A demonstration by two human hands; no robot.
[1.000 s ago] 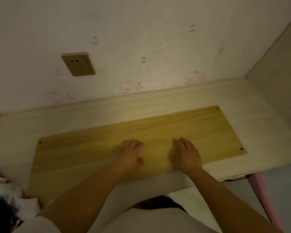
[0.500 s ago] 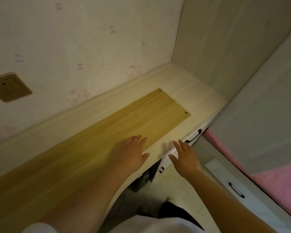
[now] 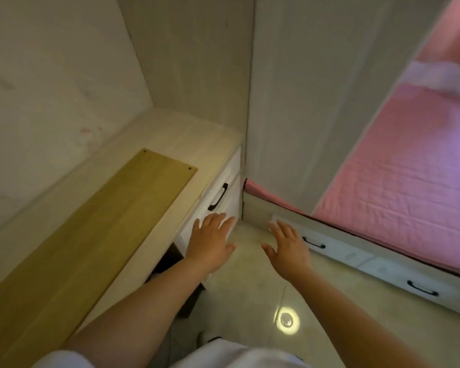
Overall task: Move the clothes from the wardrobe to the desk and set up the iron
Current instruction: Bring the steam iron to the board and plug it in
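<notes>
- Yellow wood makes a long flat board (image 3: 91,229) that lies on top of the pale desk (image 3: 186,134), along the wall on the left.
- Two small dark dots sit at the far corners of the board.
- The desk has nothing else on it that can be seen. No clothes and no iron show in this view, so where they are cannot be told.
- Under the desk's far end is a white drawer (image 3: 223,200) with a black handle (image 3: 218,197).
- The left hand (image 3: 210,243) is out in front, palm down, fingers spread wide. It holds nothing. It is past the desk's front edge, just below the drawer handle and not touching it.
- The right hand (image 3: 287,248) is out too, palm down, fingers spread wide, and it holds nothing. It hangs over the shiny floor (image 3: 250,288).
- The two hands are near each other, with a gap of floor between them.
- A round spot of light (image 3: 287,320) shines on the floor, close to the person.
- A tall pale panel (image 3: 303,102) stands past the end of the desk. Whether it is the wardrobe cannot be told.
- On the right is a bed with a pink cover (image 3: 398,176). The cover has stitched lines on it.
- Below the bed are low white drawers (image 3: 337,248) with black handles. The right hand is just in front of the nearest one.
- A bit of white sleeve (image 3: 64,359) shows at the bottom of the picture.
</notes>
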